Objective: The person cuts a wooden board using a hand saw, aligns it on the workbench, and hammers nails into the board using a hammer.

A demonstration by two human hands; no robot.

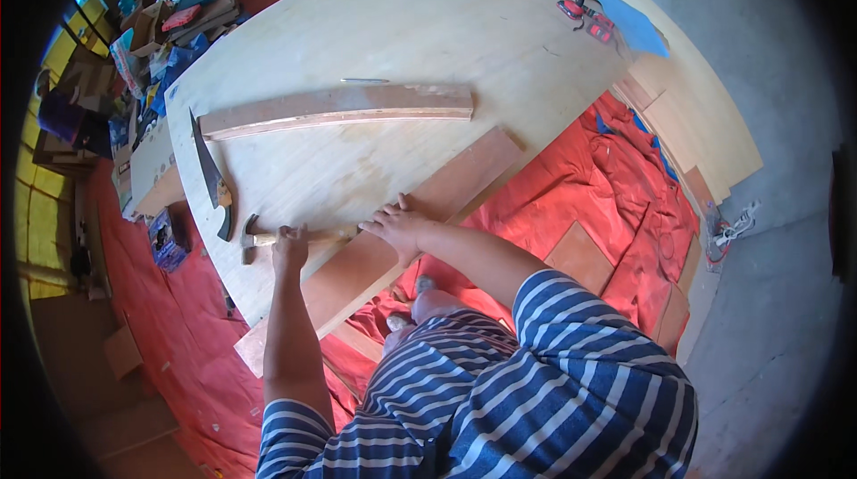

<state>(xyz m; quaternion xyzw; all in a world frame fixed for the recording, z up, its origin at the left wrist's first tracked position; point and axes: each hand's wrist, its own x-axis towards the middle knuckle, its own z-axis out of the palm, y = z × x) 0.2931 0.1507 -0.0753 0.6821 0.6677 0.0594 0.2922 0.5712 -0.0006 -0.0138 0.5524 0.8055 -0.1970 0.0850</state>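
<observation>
My left hand (290,249) is closed round the wooden handle of a claw hammer (249,241), close to its metal head. The hammer lies low over the tabletop, its handle (332,234) pointing right towards my other hand. My right hand (398,227) rests with fingers spread on a long reddish-brown plank (478,168). That plank lies slanted along the near edge of the large pale plywood table (295,180), and its lower-left end juts past the edge. The end of the hammer handle comes close to my right fingertips; whether they touch is unclear.
A hand saw (208,166) lies at the table's left edge, beside stacked wooden strips (339,107) and a thin pen-like stick (364,80). Red cordless drills (580,1) stand at the far right. Red sheeting (571,175) covers the floor; boxes (147,28) crowd the left.
</observation>
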